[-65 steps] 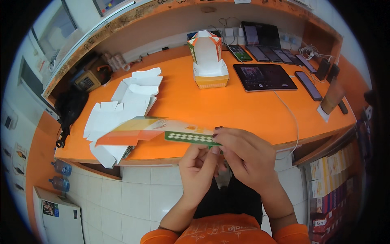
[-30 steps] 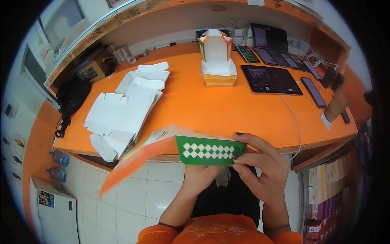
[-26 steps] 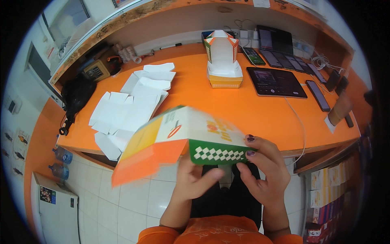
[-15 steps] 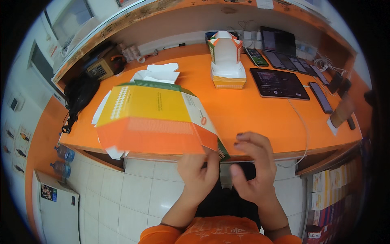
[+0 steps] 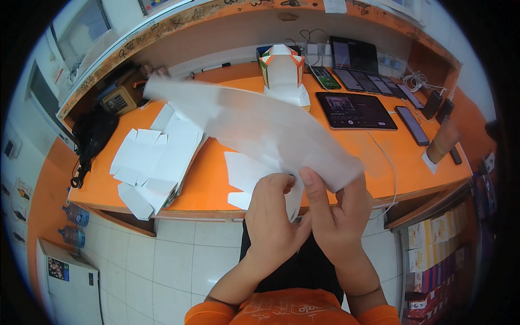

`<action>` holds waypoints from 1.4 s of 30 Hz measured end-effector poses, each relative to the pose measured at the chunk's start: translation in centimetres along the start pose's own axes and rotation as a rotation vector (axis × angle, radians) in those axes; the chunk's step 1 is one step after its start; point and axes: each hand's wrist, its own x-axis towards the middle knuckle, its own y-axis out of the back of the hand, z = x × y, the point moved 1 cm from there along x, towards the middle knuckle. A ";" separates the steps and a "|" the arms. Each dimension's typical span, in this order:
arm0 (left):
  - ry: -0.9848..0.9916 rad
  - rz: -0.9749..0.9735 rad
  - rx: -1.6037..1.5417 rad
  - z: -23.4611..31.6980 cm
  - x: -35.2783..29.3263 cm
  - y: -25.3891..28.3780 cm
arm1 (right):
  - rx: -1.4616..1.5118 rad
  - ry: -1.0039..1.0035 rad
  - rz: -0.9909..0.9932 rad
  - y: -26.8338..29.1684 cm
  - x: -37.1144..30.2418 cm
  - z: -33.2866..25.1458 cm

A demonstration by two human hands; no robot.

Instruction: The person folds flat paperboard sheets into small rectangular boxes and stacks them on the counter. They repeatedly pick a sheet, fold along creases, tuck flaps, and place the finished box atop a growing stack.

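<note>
A flat cardboard box blank (image 5: 244,122), white side showing, is raised over the counter and smeared by motion. My right hand (image 5: 341,216) grips its near right end, thumb on the white face. My left hand (image 5: 271,214) is closed at the blank's near edge, fingers curled around a flap. Left of it lies a stack of white box blanks (image 5: 154,151) with cut flaps. Behind the raised blank stands a folded carton (image 5: 283,67) with white inside and orange-green sides, on a white open box (image 5: 295,97) that is partly hidden.
A tablet (image 5: 355,111) and several phones (image 5: 413,124) with white cables lie on the right. At the left are a black bag (image 5: 93,127) and a small safe (image 5: 120,101). A brown cup-like object (image 5: 443,142) stands near the right edge.
The blank has turned from its printed yellow-orange face to its white face and swung up to the right. My right hand, apart from it before, now grips it. The stack is uncovered.
</note>
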 end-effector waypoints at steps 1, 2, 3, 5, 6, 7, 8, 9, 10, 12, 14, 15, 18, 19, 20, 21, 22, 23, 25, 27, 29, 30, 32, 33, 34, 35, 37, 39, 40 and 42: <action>-0.032 0.016 0.012 0.2 0.0 0.0 | -0.002 0.018 -0.015 0.0 0.2 0.1; -0.064 0.030 0.025 0.4 -0.1 0.2 | -0.004 0.034 -0.030 0.2 0.5 0.3; -0.094 0.050 0.033 0.5 -0.2 0.5 | 0.000 0.065 -0.038 0.4 0.8 0.3; -0.094 0.032 0.032 0.6 -0.4 1.3 | -0.062 0.124 -0.107 1.0 1.6 0.3; -0.094 0.025 0.030 0.5 -0.4 1.7 | -0.096 0.161 -0.137 1.3 1.9 0.2; -0.058 0.008 -0.050 0.5 -0.3 2.0 | -0.083 0.146 -0.162 1.6 2.1 0.1; -0.025 -0.007 -0.130 0.3 -0.1 2.2 | -0.076 0.135 -0.186 1.8 2.3 -0.1; 0.023 0.000 -0.198 0.4 0.1 2.2 | -0.070 0.123 -0.209 1.8 2.4 -0.2; -0.009 -0.008 -0.162 0.5 0.2 2.1 | -0.074 0.127 -0.217 1.8 2.4 -0.4; -0.054 0.014 -0.072 1.1 0.4 1.3 | -0.089 0.116 -0.231 1.6 2.4 -0.7; -0.037 0.054 -0.066 1.3 0.7 0.6 | -0.117 0.131 -0.255 1.4 2.5 -0.8; -0.020 0.053 -0.062 1.3 0.8 0.5 | -0.125 0.133 -0.267 1.4 2.5 -0.8; 0.005 0.084 -0.093 1.1 0.8 1.1 | -0.066 0.036 -0.244 1.7 2.9 -0.6; 0.001 0.092 -0.113 1.0 0.8 1.4 | 0.012 0.000 -0.237 1.9 3.0 -0.5; 0.142 0.103 -0.305 0.9 0.6 1.6 | 0.060 -0.040 -0.250 2.2 3.1 -0.6; 0.280 0.125 -0.512 0.9 0.3 1.8 | 0.114 -0.082 -0.239 2.5 3.2 -0.7; 0.421 0.118 -0.715 0.8 0.1 1.9 | 0.091 -0.057 -0.222 2.5 3.1 -0.9; 0.428 0.128 -0.753 0.7 0.0 2.2 | 0.072 -0.034 -0.181 2.5 2.9 -1.1; 0.439 0.111 -0.859 0.4 0.0 2.6 | -0.004 0.060 -0.201 2.6 3.0 -1.4; 0.398 0.158 -0.889 0.0 0.1 2.6 | -0.113 0.197 -0.268 2.6 3.2 -1.7; 0.351 0.182 -0.933 -0.2 0.0 2.7 | -0.087 0.229 -0.347 2.4 3.2 -1.8; 0.328 0.176 -0.949 -0.3 0.0 2.7 | -0.079 0.236 -0.383 2.3 3.3 -1.8; 0.296 0.178 -0.993 -0.5 -0.2 2.6 | -0.029 0.175 -0.377 2.0 3.1 -1.8; 0.300 0.165 -0.955 -0.5 -0.3 2.5 | -0.015 0.128 -0.391 1.9 3.0 -1.9; 0.309 0.163 -0.933 -0.6 -0.5 2.4 | -0.010 0.099 -0.383 1.8 3.0 -1.9; 0.305 0.163 -0.919 -0.6 -0.5 2.3 | -0.012 0.058 -0.382 1.8 2.9 -1.9; 0.331 0.180 -0.954 -0.7 -0.6 2.2 | -0.010 0.010 -0.386 1.8 2.8 -1.9; 0.348 0.192 -0.982 -0.8 -0.7 2.0 | -0.005 -0.010 -0.395 1.8 2.7 -1.7; 0.360 0.193 -0.989 -0.8 -0.7 2.0 | -0.017 -0.002 -0.392 1.8 2.6 -1.7; 0.369 0.195 -0.984 -1.0 -0.8 1.9 | -0.037 -0.013 -0.391 1.6 2.2 -1.6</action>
